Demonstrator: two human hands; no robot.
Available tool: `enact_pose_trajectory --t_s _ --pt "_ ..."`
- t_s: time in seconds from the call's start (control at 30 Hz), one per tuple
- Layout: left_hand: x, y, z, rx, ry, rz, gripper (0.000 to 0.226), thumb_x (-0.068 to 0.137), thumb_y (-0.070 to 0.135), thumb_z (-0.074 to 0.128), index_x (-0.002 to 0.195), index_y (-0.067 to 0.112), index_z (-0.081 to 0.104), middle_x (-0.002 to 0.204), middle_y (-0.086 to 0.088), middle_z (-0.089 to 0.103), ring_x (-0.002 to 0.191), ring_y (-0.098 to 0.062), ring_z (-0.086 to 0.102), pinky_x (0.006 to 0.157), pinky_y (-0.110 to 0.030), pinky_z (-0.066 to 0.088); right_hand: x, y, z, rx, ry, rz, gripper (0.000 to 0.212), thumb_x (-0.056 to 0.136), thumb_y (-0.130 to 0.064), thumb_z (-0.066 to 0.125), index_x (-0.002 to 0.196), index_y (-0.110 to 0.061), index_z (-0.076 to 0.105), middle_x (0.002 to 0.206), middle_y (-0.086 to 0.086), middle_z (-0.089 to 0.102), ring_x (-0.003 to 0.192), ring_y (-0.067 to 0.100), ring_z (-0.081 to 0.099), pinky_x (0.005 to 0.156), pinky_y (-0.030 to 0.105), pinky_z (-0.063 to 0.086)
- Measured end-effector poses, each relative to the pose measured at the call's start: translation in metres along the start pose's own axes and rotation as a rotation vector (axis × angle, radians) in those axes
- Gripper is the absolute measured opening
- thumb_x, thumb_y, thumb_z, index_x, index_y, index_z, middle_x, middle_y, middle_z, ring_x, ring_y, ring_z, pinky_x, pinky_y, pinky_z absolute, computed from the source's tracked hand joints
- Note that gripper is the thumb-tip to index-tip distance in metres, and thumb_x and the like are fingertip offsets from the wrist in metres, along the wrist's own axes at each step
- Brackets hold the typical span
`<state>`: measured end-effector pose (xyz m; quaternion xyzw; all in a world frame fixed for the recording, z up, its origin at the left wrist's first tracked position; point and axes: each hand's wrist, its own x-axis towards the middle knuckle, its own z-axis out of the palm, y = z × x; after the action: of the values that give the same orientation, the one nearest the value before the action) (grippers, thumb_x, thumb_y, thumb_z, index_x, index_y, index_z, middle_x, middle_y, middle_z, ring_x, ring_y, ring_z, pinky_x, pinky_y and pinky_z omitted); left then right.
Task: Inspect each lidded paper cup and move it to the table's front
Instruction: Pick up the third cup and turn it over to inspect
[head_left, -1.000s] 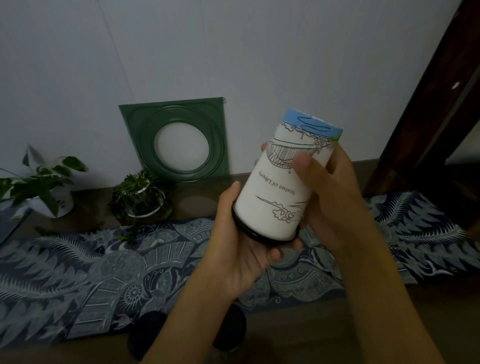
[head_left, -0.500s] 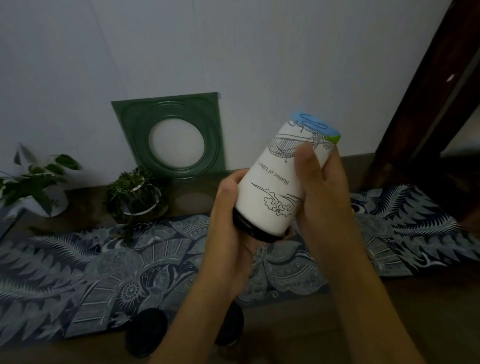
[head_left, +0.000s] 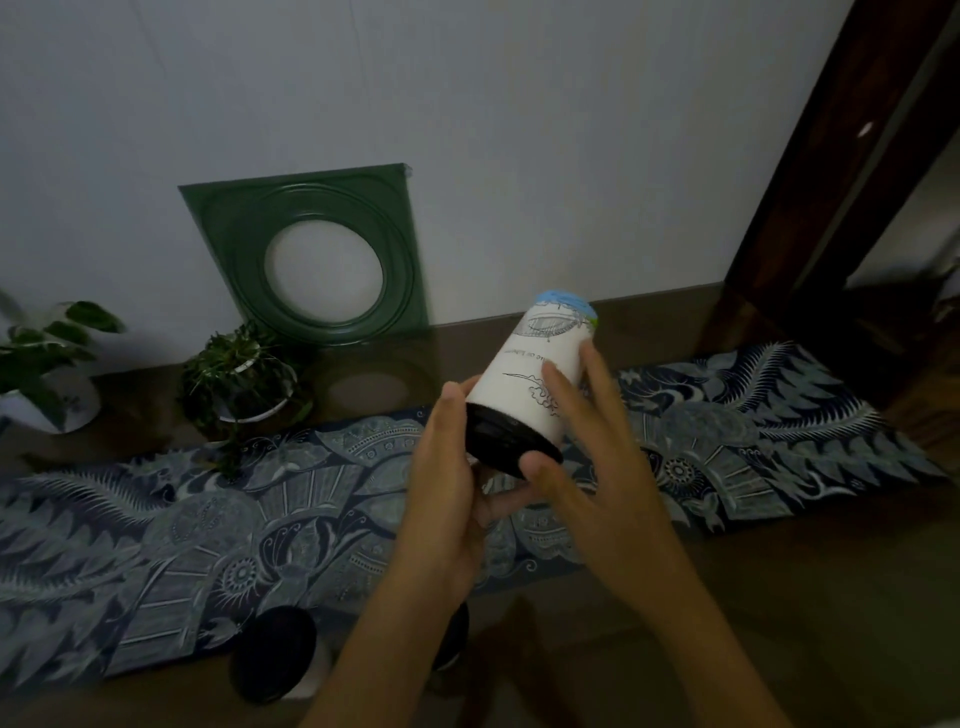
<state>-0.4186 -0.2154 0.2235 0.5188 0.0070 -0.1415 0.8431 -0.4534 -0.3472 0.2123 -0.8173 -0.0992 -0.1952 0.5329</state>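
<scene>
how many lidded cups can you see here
3. One cup is held tilted above the table runner, gripped by the left hand. A second stands at the table's front, and a third is mostly hidden behind the left forearm.

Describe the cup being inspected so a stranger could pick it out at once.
Above the blue patterned table runner, both hands meet mid-air around a white paper cup. It is tipped over, black lid toward the camera, with line drawings and a blue band at its base. The other lidded cup stands at the table's front edge.
</scene>
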Motion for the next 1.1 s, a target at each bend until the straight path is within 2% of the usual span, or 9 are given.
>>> enact_pose_trajectory --t_s 0.1,0.2,0.27,0.33,0.43,0.6,0.7,0.87,1.1 --pt "-0.001 -0.012 -0.006 0.025 -0.033 0.009 0.053 0.09 0.057 0.045 0.128 0.025 0.064 0.122 -0.008 0.072 0.111 -0.028 0.07 0.076 -0.045 0.06 -0.008 0.008 -0.007 0.063 0.054 0.174 0.067 0.09 -0.057 0.052 0.151 -0.036 0.034 0.163 -0.021 0.014 0.144 -0.01 0.02 0.111 0.017 0.035" --pt "-0.004 -0.024 -0.013 0.091 -0.1 0.03 0.038 0.1 0.04 0.042 0.122 0.023 0.069 0.12 -0.002 0.074 0.113 -0.022 0.069 0.081 -0.038 0.061 -0.017 0.013 -0.017 0.185 0.116 0.269 0.056 0.094 -0.045 0.051 0.147 -0.028 0.044 0.155 -0.016 0.035 0.128 -0.022 0.038 0.1 0.009 0.043" --pt "-0.006 -0.036 -0.017 0.134 -0.136 0.029 0.036 0.101 0.032 0.044 0.127 0.02 0.066 0.126 0.0 0.071 0.119 -0.019 0.066 0.093 -0.039 0.057 -0.022 0.018 -0.02 0.221 0.138 0.315 0.052 0.091 -0.041 0.049 0.14 -0.025 0.052 0.143 -0.013 0.051 0.121 -0.016 0.05 0.094 0.008 0.047" --pt "-0.005 -0.051 -0.022 0.158 -0.141 0.016 0.039 0.099 0.029 0.049 0.133 0.015 0.062 0.132 -0.001 0.067 0.125 -0.02 0.062 0.102 -0.041 0.052 -0.031 0.029 -0.02 0.244 0.17 0.392 0.048 0.091 -0.047 0.047 0.133 -0.025 0.058 0.131 -0.009 0.061 0.117 -0.003 0.059 0.094 0.02 0.053" --pt "-0.003 -0.075 -0.028 0.175 -0.101 -0.055 0.044 0.093 0.031 0.057 0.132 0.011 0.062 0.132 -0.005 0.067 0.125 -0.021 0.061 0.102 -0.04 0.052 -0.045 0.051 -0.016 0.279 0.21 0.525 0.048 0.088 -0.056 0.048 0.124 -0.028 0.063 0.126 -0.004 0.064 0.117 0.012 0.061 0.097 0.037 0.054" --pt "-0.005 -0.114 -0.038 0.155 -0.018 -0.209 0.029 0.094 0.023 0.063 0.123 0.019 0.067 0.119 -0.001 0.074 0.109 -0.016 0.071 0.088 -0.034 0.058 -0.064 0.08 -0.004 0.333 0.218 0.703 0.045 0.085 -0.054 0.049 0.115 -0.023 0.064 0.116 -0.001 0.066 0.105 0.01 0.064 0.075 0.019 0.055" --pt "-0.004 -0.135 -0.046 0.129 0.06 -0.274 0.025 0.097 0.018 0.061 0.12 0.014 0.067 0.114 -0.006 0.075 0.103 -0.021 0.073 0.082 -0.036 0.06 -0.077 0.105 0.007 0.366 0.216 0.789 0.036 0.091 -0.047 0.052 0.111 -0.02 0.066 0.114 0.006 0.068 0.106 0.019 0.066 0.088 0.035 0.057" --pt "-0.002 -0.169 -0.062 0.103 0.107 -0.402 0.029 0.097 0.021 0.063 0.124 0.012 0.063 0.126 -0.016 0.068 0.111 -0.03 0.07 0.1 -0.054 0.052 -0.098 0.139 0.017 0.391 0.227 0.955 0.028 0.099 -0.038 0.054 0.112 -0.017 0.066 0.115 0.012 0.067 0.105 0.027 0.067 0.089 0.042 0.058" --pt "0.0 -0.199 -0.067 0.064 0.155 -0.491 0.027 0.099 0.018 0.059 0.124 0.01 0.062 0.126 -0.013 0.068 0.112 -0.028 0.068 0.084 -0.04 0.059 -0.115 0.156 0.021 0.441 0.24 1.053 0.026 0.099 -0.037 0.054 0.11 -0.016 0.065 0.115 0.01 0.065 0.107 0.028 0.066 0.083 0.041 0.06"
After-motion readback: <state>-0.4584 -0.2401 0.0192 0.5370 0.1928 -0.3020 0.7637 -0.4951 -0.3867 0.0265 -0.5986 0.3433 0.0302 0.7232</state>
